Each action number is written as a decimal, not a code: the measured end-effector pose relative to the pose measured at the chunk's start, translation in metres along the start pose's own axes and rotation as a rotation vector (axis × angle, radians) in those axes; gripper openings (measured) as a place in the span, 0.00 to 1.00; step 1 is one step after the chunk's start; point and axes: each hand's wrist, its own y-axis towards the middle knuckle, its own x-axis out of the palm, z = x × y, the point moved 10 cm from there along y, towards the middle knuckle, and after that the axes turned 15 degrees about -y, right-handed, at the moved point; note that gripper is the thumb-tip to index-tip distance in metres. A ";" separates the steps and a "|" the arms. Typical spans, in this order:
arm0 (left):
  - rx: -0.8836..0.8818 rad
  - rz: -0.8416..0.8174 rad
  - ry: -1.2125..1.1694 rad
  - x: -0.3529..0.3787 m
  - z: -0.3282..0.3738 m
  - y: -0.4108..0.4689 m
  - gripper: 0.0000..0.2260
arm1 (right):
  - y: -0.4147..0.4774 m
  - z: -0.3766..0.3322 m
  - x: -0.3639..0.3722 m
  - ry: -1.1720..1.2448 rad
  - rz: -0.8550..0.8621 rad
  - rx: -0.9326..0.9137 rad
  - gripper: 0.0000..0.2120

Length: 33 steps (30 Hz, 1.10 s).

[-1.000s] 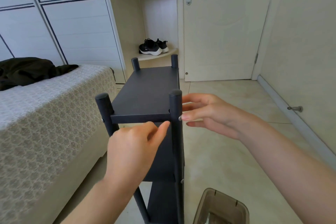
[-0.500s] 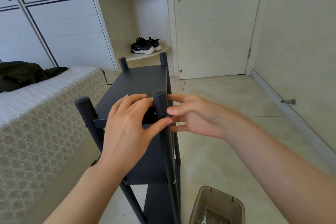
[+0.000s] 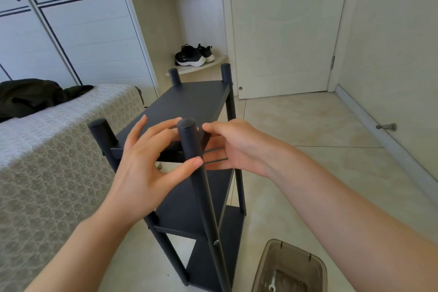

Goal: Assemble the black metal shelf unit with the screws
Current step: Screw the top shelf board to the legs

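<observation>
Hands close on shelf corner

Head view: apart a second ago, both hands now meet at the near post [image 3: 189, 144] of the black metal shelf unit [image 3: 189, 102], which stands on the tiled floor [image 3: 308, 125]. The left hand [image 3: 147, 168] pinches the post; the right hand [image 3: 237, 147] reaches behind it, fingertips hidden, grip unclear. They are likely seating that corner. The patterned bed [image 3: 47, 161] crowds the left; the floor gives room on the right.

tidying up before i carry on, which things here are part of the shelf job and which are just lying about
For the job: black metal shelf unit, left hand and right hand at its near post, brown translucent plastic bin holding a small silver tool.

Lying about: black white-soled sneakers, dark crumpled garment on the bed, metal door stop.
</observation>
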 end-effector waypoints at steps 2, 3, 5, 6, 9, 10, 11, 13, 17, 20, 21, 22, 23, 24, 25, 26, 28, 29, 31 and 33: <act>-0.025 -0.015 -0.013 -0.002 -0.003 -0.002 0.21 | 0.000 -0.003 0.003 -0.023 -0.001 -0.008 0.12; -0.031 -0.013 -0.020 -0.003 -0.005 -0.003 0.21 | 0.000 -0.004 0.005 -0.027 -0.006 -0.011 0.14; -0.034 0.000 -0.028 -0.004 -0.006 -0.005 0.21 | 0.000 -0.004 0.007 -0.021 -0.021 -0.012 0.15; -0.034 0.006 -0.028 -0.004 -0.007 -0.006 0.21 | -0.001 -0.005 0.007 -0.019 -0.024 -0.010 0.15; -0.035 0.006 -0.008 -0.002 -0.007 -0.006 0.23 | -0.003 -0.004 0.006 -0.022 -0.021 -0.010 0.14; -0.035 0.005 -0.001 -0.001 -0.006 -0.006 0.24 | -0.003 -0.004 0.006 -0.026 -0.020 -0.010 0.13; -0.034 0.008 0.002 -0.001 -0.005 -0.007 0.24 | -0.004 -0.004 0.006 -0.030 -0.018 -0.009 0.13; -0.037 0.026 0.000 0.000 -0.003 -0.008 0.24 | -0.004 -0.003 0.005 -0.032 -0.016 -0.008 0.13; -0.070 0.075 -0.001 -0.002 -0.001 -0.010 0.23 | -0.007 0.000 0.001 -0.016 -0.020 -0.010 0.14; -0.095 0.100 -0.008 -0.006 -0.004 -0.012 0.24 | -0.011 0.009 -0.007 -0.063 -0.032 0.005 0.16; -0.097 0.107 -0.012 -0.006 -0.004 -0.012 0.24 | -0.013 0.013 -0.010 -0.078 -0.037 0.014 0.16; -0.097 0.113 -0.018 -0.007 -0.004 -0.013 0.25 | -0.016 0.018 -0.014 -0.093 -0.041 0.026 0.15; -0.095 0.120 -0.025 -0.007 -0.004 -0.014 0.25 | -0.018 0.023 -0.017 -0.108 -0.042 0.038 0.14; -0.091 0.127 -0.032 -0.006 -0.003 -0.014 0.25 | -0.021 0.029 -0.021 -0.126 -0.043 0.054 0.13; -0.088 0.133 -0.039 -0.006 -0.003 -0.014 0.25 | -0.024 0.036 -0.025 -0.146 -0.042 0.075 0.13; -0.086 0.137 -0.045 -0.006 -0.002 -0.014 0.24 | -0.028 0.045 -0.029 -0.171 -0.040 0.101 0.13; -0.082 0.142 -0.052 -0.005 -0.001 -0.013 0.24 | -0.035 0.065 -0.036 -0.236 -0.031 0.159 0.12; -0.077 0.143 -0.055 -0.004 -0.001 -0.013 0.24 | -0.038 0.076 -0.040 -0.280 -0.030 0.195 0.12; -0.063 0.141 -0.059 -0.003 0.001 -0.013 0.24 | -0.045 0.102 -0.044 -0.388 -0.040 0.281 0.11; -0.052 0.143 -0.057 -0.002 0.001 -0.012 0.23 | -0.051 0.130 -0.047 -0.507 -0.051 0.361 0.10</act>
